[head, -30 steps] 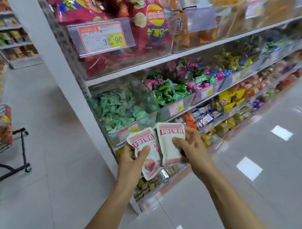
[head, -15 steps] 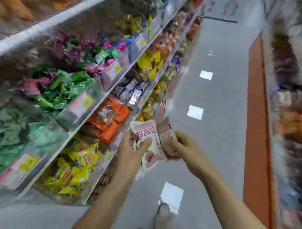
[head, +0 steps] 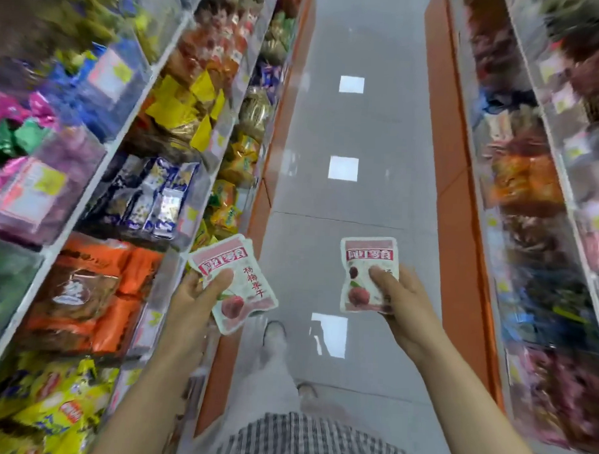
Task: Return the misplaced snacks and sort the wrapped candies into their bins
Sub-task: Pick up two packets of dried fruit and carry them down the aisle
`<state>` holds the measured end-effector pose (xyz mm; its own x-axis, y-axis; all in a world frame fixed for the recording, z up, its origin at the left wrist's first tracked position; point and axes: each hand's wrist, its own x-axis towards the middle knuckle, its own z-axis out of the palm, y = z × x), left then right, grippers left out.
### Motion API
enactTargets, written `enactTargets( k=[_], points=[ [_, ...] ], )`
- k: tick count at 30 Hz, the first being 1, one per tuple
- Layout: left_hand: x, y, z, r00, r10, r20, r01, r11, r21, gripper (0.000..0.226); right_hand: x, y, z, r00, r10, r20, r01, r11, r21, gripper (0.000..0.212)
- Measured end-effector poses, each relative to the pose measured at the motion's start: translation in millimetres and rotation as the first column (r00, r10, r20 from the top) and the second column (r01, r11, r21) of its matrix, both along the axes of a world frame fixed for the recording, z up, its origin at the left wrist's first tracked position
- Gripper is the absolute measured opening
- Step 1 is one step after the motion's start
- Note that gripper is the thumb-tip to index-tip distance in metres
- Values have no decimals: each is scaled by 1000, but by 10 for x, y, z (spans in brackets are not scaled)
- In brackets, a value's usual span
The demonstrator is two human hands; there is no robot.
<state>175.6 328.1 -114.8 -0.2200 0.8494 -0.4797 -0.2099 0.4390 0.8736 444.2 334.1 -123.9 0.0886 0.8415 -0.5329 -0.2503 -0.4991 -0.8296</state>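
The left hand grips a pink-and-white snack pouch, its long axis tilted top-left. The right hand pinches another pouch, upright, top edge above the fingers.

Grey tiled floor, orange kickboards

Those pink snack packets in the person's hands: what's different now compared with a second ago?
The hands have drawn apart: the left hand now carries one pink packet near the left shelf, the right hand the other packet over the aisle floor. The view has turned from the shelf to look down the aisle. Both packets stay gripped.
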Motion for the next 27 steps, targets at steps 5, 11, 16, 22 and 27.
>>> enactTargets(
  k=[5, 11, 16, 22, 27],
  points=[
    [-434, 489, -256, 995, 88, -42, -91, 992, -91, 25, 60, 846, -61, 999, -48, -2, 48, 999, -7, 21],
    [-468, 1734, -247, 996, 56, -74, -66, 989, -134, 15, 87, 2090, 50, 999, -51, 19, 51, 999, 10, 20],
    [6, 3144, -122, 997, -78, 16, 79, 993, -87, 15, 402, 2758, 16, 984, -168, 51, 171, 984, -59, 22],
    [669, 4792, -34, 982, -180, 56, 181, 983, -17, 28, 920, 3809, -83, 962, -266, 68, 272, 957, -97, 19],
    [946, 5766, -74, 992, -99, 74, 104, 992, -67, 22, 1240, 5045, -52, 973, -219, 73, 224, 971, -80, 19]
  ],
)
